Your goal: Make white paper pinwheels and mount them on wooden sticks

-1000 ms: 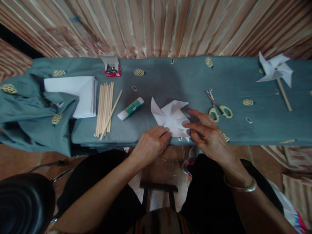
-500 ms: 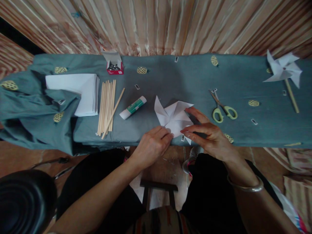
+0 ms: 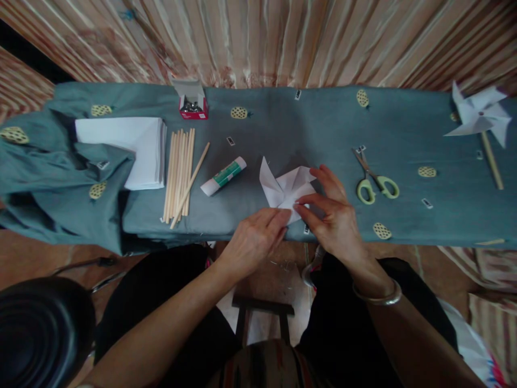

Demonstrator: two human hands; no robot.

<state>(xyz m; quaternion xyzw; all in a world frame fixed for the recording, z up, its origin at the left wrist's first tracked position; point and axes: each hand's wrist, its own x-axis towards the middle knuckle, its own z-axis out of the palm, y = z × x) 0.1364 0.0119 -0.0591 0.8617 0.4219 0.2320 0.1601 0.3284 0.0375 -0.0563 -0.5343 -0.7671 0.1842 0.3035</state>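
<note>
A white paper pinwheel [image 3: 287, 186] lies near the front edge of the cloth-covered table, its blades partly folded toward the middle. My left hand [image 3: 258, 231] presses its closed fingers on the pinwheel's near left side. With thumb and index finger, my right hand [image 3: 329, 215] pinches a paper corner close to the centre, while its other fingers rest along the right blade. Part of the paper is hidden under both hands. Left of the pinwheel lies a glue stick [image 3: 224, 176] with a green label.
Scissors [image 3: 374, 180] with green handles lie to the right. A finished pinwheel on a stick [image 3: 480, 114] is at the far right. Wooden sticks [image 3: 180, 175], stacked white paper [image 3: 147, 156] and a red box [image 3: 194, 110] of small metal pieces stand left. A black stool [image 3: 44, 328] is lower left.
My right hand has moved left and inward, bringing the near right paper corner toward the pinwheel's centre. My left hand still holds the paper's near side. The view has shifted slightly.
</note>
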